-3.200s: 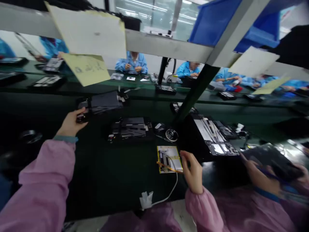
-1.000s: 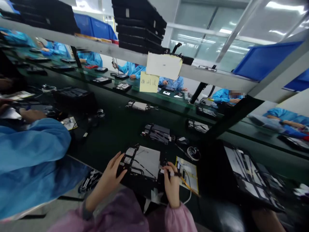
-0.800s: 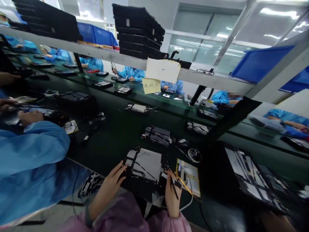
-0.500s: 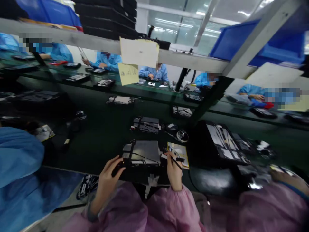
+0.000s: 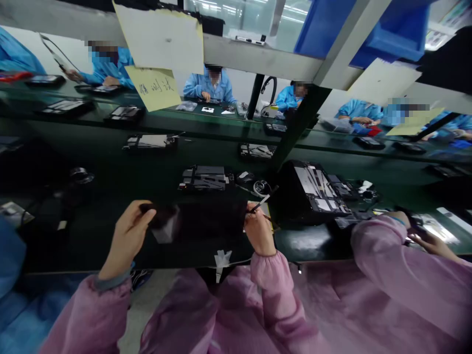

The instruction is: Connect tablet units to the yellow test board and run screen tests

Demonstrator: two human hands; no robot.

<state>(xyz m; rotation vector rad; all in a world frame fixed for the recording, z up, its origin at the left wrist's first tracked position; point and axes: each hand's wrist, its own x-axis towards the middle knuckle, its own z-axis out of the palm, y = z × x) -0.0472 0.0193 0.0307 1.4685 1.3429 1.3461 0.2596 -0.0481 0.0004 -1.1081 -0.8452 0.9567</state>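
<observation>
2 bare hands, ours, in pink sleeves, grip a dark flat panel [image 5: 206, 219] by its short ends, just above the near edge of a dark green bench [image 5: 110, 196]. Our left hand [image 5: 127, 231] closes on the 9 o'clock end, thumb on top and fingers curled under. Our right hand [image 5: 258, 231] pinches the 3 o'clock end and also clamps a thin black tool [image 5: 262, 200] between its fingers, tip pointing toward 1 o'clock. We judge that the grip at both ends steadies the panel while it is tipped up off the bench, and that the tool sits tucked in the same hand so it need not be set down.

The panel looks near black, rectangular and thin, with its face in shadow. A pale patch [image 5: 165, 231] shows by its 9 o'clock corner, too blurred to name.

At 12 o'clock from the panel lies a black tray of parts [image 5: 204, 178], at 1 o'clock a small roll [image 5: 261, 187], and at 2 o'clock a black stack [image 5: 317, 189] topped with pale strips. A scrap of white tape [image 5: 222, 258] hangs at the bench edge at 6 o'clock. At 3 o'clock a co-worker's pink sleeve [image 5: 398, 265] reaches over the bench. Overhead a yellow note [image 5: 155, 87] hangs under a white sheet [image 5: 162, 37], and people in blue coats [image 5: 210, 86] sit at the far line.
</observation>
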